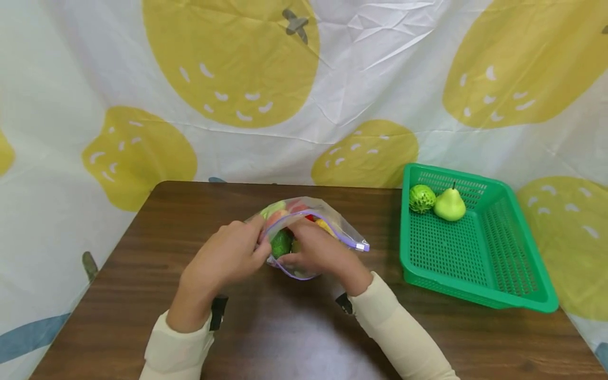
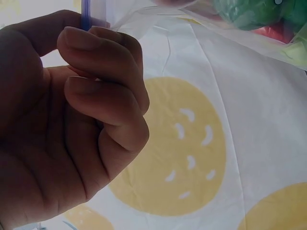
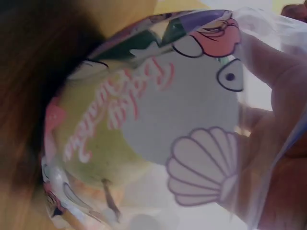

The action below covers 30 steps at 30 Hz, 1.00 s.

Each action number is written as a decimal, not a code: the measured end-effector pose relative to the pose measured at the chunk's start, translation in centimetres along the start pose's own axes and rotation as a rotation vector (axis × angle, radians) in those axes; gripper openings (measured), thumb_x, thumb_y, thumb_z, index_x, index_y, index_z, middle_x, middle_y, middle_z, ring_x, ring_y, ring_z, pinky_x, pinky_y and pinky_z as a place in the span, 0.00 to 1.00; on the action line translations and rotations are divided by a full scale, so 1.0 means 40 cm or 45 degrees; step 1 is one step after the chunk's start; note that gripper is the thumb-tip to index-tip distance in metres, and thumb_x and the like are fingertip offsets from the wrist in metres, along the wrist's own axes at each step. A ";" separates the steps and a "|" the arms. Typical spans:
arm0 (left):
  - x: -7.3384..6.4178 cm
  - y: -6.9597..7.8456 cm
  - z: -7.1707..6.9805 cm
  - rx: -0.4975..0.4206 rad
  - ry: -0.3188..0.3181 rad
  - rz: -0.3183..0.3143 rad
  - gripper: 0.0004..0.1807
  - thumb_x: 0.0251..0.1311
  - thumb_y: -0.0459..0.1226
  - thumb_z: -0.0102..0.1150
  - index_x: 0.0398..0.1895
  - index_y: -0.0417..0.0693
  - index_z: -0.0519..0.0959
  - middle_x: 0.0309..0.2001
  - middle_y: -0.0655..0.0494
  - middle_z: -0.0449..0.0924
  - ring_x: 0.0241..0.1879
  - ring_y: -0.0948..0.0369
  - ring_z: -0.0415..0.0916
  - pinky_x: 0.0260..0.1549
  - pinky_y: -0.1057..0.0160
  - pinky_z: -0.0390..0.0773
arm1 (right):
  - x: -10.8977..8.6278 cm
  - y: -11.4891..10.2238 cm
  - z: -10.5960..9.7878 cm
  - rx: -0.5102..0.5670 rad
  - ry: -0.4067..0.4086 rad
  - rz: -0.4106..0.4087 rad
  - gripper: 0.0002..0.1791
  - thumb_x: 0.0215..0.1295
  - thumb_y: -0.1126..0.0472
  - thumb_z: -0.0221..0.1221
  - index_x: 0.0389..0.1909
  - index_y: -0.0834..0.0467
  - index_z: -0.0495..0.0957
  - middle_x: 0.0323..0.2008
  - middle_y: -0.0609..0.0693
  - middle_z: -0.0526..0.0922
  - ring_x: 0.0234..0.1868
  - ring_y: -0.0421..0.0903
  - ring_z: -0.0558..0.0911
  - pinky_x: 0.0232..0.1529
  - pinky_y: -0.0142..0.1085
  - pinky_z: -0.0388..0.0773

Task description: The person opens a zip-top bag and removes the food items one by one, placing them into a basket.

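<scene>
A clear zip bag (image 1: 349,224) with a purple seal stands open on the table, holding several fruits. My left hand (image 1: 230,253) pinches its left rim; in the left wrist view its fingers curl beside the purple seal strip (image 2: 86,14). My right hand (image 1: 320,250) reaches inside through the mouth, thumb apart from the fingers. A dark green avocado-like fruit (image 1: 281,244) lies beside it. In the right wrist view a yellow-green fruit with a stem (image 3: 88,132) shows through the printed bag wall. Print hides the right fingertips, so their grip is unclear.
Right of the bag, a green plastic basket (image 1: 480,289) sits on the brown wooden table (image 1: 142,264). A pear (image 1: 449,205) and a round, scaly green fruit (image 1: 422,199) lie in its back left corner. A fruit-print cloth (image 1: 266,153) hangs behind.
</scene>
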State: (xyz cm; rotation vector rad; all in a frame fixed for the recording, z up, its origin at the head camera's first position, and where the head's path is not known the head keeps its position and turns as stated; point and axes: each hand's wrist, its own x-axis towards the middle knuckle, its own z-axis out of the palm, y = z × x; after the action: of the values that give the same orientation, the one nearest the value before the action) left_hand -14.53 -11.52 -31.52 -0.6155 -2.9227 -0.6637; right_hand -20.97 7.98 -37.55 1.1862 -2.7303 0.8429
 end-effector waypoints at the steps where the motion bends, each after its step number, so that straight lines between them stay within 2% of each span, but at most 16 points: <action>1: 0.000 0.000 0.002 0.007 0.002 0.003 0.07 0.64 0.39 0.53 0.31 0.47 0.70 0.19 0.55 0.66 0.19 0.59 0.66 0.19 0.61 0.67 | 0.002 0.000 0.005 0.006 -0.010 0.007 0.30 0.50 0.54 0.77 0.55 0.50 0.77 0.52 0.42 0.80 0.54 0.39 0.77 0.62 0.35 0.73; 6: -0.001 0.000 0.007 0.005 -0.011 -0.008 0.06 0.64 0.39 0.53 0.33 0.46 0.72 0.19 0.56 0.65 0.18 0.60 0.66 0.18 0.62 0.66 | 0.007 -0.002 0.023 -0.015 -0.039 0.022 0.32 0.52 0.57 0.75 0.58 0.54 0.74 0.56 0.47 0.78 0.53 0.43 0.77 0.62 0.38 0.73; 14: 0.000 0.003 0.010 0.013 -0.011 0.000 0.06 0.63 0.39 0.53 0.36 0.45 0.74 0.19 0.56 0.66 0.18 0.60 0.66 0.18 0.62 0.66 | 0.007 0.000 0.028 -0.017 -0.039 0.040 0.31 0.52 0.56 0.74 0.57 0.53 0.74 0.52 0.44 0.79 0.48 0.40 0.77 0.57 0.35 0.75; 18: 0.001 0.001 0.012 0.027 0.006 0.011 0.05 0.61 0.38 0.53 0.35 0.47 0.74 0.19 0.57 0.65 0.18 0.60 0.66 0.17 0.61 0.65 | 0.008 -0.002 0.028 -0.037 -0.051 0.046 0.29 0.52 0.56 0.74 0.55 0.52 0.75 0.50 0.44 0.79 0.47 0.40 0.77 0.56 0.34 0.75; 24: -0.001 -0.001 0.010 0.018 0.003 0.010 0.05 0.62 0.38 0.52 0.30 0.47 0.71 0.18 0.57 0.64 0.17 0.60 0.65 0.17 0.62 0.65 | 0.005 -0.003 0.021 -0.096 -0.029 -0.016 0.24 0.54 0.51 0.73 0.51 0.49 0.79 0.46 0.42 0.81 0.46 0.39 0.77 0.54 0.33 0.75; 30: -0.002 -0.002 0.007 0.020 0.025 0.025 0.06 0.61 0.37 0.52 0.28 0.48 0.70 0.18 0.57 0.64 0.18 0.60 0.66 0.18 0.62 0.66 | -0.005 -0.007 0.007 -0.099 0.001 -0.037 0.30 0.53 0.55 0.74 0.57 0.50 0.76 0.51 0.43 0.81 0.49 0.40 0.78 0.58 0.35 0.74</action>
State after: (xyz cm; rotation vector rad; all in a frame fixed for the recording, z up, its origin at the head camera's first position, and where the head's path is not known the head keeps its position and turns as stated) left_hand -14.50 -11.49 -31.80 -0.6315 -2.8972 -0.6399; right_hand -20.59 7.82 -37.71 1.2070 -2.7115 0.7262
